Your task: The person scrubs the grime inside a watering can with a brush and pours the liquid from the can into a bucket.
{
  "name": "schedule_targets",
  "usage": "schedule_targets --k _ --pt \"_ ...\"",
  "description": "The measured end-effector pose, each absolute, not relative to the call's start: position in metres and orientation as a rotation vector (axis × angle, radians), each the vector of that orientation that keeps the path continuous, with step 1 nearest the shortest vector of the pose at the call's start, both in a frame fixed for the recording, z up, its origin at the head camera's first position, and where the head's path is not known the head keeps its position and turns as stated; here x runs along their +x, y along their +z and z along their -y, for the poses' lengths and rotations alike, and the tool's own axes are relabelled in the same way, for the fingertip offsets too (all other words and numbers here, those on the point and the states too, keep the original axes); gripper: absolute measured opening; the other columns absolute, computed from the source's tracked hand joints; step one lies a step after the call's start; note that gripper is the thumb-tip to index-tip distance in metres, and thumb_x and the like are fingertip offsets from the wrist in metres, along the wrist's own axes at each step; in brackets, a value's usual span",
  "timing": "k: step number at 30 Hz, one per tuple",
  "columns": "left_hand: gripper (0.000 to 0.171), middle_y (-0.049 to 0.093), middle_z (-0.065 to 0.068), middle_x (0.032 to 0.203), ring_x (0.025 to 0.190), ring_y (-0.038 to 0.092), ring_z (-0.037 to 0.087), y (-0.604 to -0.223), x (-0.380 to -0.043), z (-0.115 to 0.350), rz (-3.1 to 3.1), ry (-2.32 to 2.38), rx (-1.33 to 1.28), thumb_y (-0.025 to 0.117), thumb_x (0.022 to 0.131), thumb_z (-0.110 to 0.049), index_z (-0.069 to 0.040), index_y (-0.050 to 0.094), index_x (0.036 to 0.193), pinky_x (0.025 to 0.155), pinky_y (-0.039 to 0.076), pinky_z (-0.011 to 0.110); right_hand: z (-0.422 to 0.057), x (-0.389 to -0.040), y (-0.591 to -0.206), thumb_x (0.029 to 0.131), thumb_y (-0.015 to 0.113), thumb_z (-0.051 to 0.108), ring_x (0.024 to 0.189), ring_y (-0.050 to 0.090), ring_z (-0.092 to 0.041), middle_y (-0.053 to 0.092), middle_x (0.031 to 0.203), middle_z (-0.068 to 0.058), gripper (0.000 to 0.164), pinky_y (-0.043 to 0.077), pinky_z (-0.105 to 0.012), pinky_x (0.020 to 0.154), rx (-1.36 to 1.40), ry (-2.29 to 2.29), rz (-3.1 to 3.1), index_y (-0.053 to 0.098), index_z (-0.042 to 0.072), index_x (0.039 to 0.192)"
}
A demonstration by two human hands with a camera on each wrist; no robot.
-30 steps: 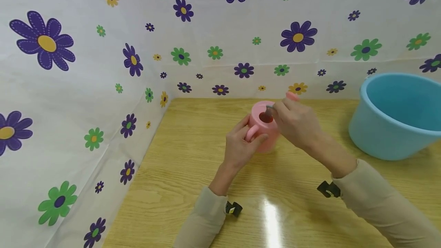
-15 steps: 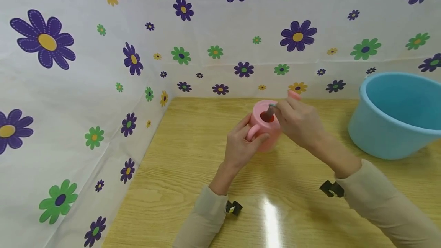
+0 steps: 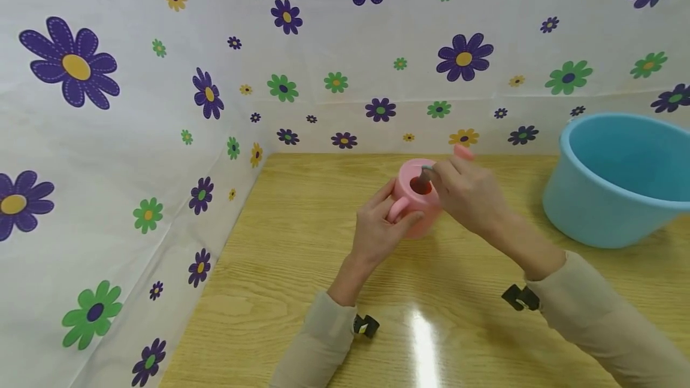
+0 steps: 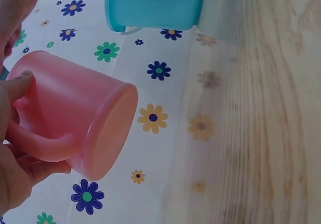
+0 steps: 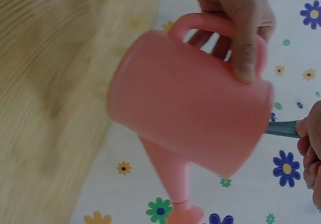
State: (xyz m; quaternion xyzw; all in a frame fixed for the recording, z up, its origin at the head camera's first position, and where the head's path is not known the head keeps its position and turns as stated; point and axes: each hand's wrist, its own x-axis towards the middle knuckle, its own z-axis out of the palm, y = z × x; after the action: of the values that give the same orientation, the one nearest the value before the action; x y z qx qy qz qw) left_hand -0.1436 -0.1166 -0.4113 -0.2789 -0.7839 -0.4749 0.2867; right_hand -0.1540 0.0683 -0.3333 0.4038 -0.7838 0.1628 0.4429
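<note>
A pink watering can (image 3: pixel 429 220) is held up off the table, its flat underside showing in the left wrist view. My left hand (image 3: pixel 373 229) grips it at the loop handle (image 4: pixel 42 146), the thumb lying against the body. In the right wrist view its spout (image 5: pixel 173 179) points away from that handle. My right hand (image 3: pixel 470 196) holds a slim tool with a teal handle (image 5: pixel 282 128) above the can's round top opening. The tool's greyish lower part (image 3: pixel 424 178) goes into the opening; its end is hidden inside.
A large light-blue bucket (image 3: pixel 593 208) stands on the wooden table (image 3: pixel 269 292) at the right. Behind and to the left hangs a white flower-print cloth (image 3: pixel 318 29). Each wrist wears a small black mount.
The watering can and both hands have shifted slightly to the right. The tool stays in the opening, its angle a little changed. Both grips look the same.
</note>
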Motion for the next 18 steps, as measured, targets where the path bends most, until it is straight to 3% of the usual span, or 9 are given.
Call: schedule_targets --k 4,6,9,13,18 --pt "0.028 0.060 0.027 0.131 0.100 0.071 0.028 -0.4119 -0.1436 0.1155 2.093 -1.265 -0.725 0.087 0.076 -0.016 0.005 0.073 0.087 0.064 0.054 0.019 -0.0701 -0.1524 -0.3305 0.081 0.074 -0.004 0.050 0.050 -0.024 0.055 0.066 -0.012 0.021 0.040 -0.031 0.037 0.998 0.411 1.923 0.053 -0.003 0.082" --pt "0.030 0.061 0.026 0.130 0.098 0.071 0.028 -0.4112 -0.1434 0.1144 2.082 -1.246 -0.735 0.088 0.075 -0.015 0.005 0.074 0.093 0.067 0.056 0.020 -0.0707 -0.1531 -0.3328 0.081 0.074 -0.003 0.050 0.051 -0.024 0.055 0.067 -0.012 0.022 0.041 -0.033 0.038 0.994 0.389 1.922 0.053 -0.002 0.083" --pt "0.040 0.062 0.026 0.128 0.101 0.071 0.029 -0.4095 -0.1426 0.1137 2.064 -1.214 -0.753 0.089 0.073 -0.015 0.005 0.074 0.104 0.077 0.058 0.024 -0.0710 -0.1546 -0.3371 0.089 0.068 0.001 0.050 0.052 -0.025 0.055 0.067 -0.012 0.017 0.043 -0.034 0.038 0.996 0.384 1.923 0.052 -0.002 0.083" --pt "0.042 0.062 0.025 0.129 0.102 0.071 0.028 -0.4074 -0.1410 0.1134 2.059 -1.246 -0.769 0.089 0.073 -0.016 0.005 0.073 0.106 0.079 0.058 0.025 -0.0722 -0.1527 -0.3365 0.101 0.056 0.010 0.050 0.051 -0.025 0.055 0.066 -0.013 0.023 0.042 -0.033 0.038 0.998 0.430 1.904 0.053 -0.004 0.083" --pt "0.035 0.061 0.022 0.133 0.106 0.069 0.026 -0.4076 -0.1397 0.1150 2.094 -1.304 -0.737 0.088 0.075 -0.017 0.005 0.074 0.100 0.074 0.057 0.021 -0.0733 -0.1481 -0.3289 0.100 0.057 0.009 0.047 0.046 -0.021 0.052 0.064 -0.012 0.022 0.039 -0.031 0.038 0.980 0.469 1.870 0.054 -0.004 0.082"
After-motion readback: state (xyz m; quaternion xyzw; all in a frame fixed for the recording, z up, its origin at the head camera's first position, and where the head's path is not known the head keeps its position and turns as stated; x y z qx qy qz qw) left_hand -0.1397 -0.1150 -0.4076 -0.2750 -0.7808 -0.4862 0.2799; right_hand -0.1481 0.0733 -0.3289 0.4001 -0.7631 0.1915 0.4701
